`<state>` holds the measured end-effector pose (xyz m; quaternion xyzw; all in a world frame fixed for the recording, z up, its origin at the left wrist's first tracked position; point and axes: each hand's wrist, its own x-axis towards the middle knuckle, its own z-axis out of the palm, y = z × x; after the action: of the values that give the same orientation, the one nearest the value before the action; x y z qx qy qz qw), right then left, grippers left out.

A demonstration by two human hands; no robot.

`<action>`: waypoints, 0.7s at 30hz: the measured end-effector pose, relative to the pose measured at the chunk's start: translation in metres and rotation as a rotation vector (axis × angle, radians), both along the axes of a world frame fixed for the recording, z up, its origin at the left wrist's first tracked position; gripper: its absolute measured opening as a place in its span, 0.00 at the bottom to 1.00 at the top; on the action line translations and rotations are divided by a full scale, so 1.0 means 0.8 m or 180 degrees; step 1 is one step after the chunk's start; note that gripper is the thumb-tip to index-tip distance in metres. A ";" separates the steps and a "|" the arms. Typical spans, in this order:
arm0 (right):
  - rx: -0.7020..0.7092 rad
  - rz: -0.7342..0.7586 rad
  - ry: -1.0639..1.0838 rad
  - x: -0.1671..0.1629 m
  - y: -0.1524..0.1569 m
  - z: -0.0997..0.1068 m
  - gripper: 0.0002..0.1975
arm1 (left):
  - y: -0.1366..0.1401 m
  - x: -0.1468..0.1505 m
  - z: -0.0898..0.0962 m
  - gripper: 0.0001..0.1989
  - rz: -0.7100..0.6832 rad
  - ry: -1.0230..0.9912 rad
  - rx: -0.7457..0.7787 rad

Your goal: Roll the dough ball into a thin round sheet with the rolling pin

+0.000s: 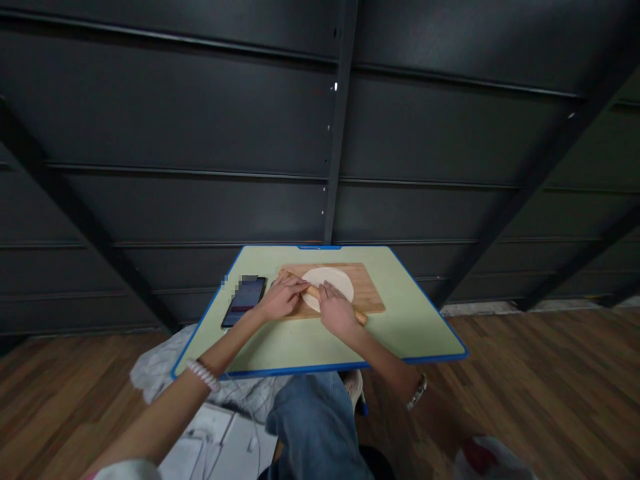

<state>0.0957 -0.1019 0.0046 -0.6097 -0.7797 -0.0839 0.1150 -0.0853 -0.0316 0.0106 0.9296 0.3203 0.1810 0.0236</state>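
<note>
A wooden rolling pin (361, 319) lies slantwise across a round, flat, pale sheet of dough (340, 280). Beneath the dough is a wooden board (371, 295). My left hand (283, 298) is closed over the far left part of the pin, left of the dough. Over its nearer right part rests my right hand (338, 311), fingers bent across the pin and the fingertips above the dough. Both palms hide much of the pin; its near end sticks out to the right of my right hand.
The board lies on a small pale green table (415, 333) with a blue rim. A dark phone (246, 300) lies left of the board. My knee in jeans (315, 413) is below the front edge. Crumpled light cloth (160, 367) is at lower left; a dark panelled wall (225, 113) stands behind.
</note>
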 end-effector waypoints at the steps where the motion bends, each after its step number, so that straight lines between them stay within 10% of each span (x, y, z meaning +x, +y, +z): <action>1: 0.0020 0.0016 -0.0013 -0.001 -0.002 -0.001 0.26 | -0.004 0.000 0.004 0.24 0.0032 0.0084 0.0032; 21: 0.0068 0.0865 0.0468 -0.011 -0.021 -0.008 0.22 | -0.037 -0.003 0.002 0.21 0.0090 0.0088 0.0062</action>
<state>0.0872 -0.1191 -0.0018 -0.5019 -0.8436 -0.0310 0.1885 -0.0873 -0.0612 0.0125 0.9276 0.3319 0.1716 0.0075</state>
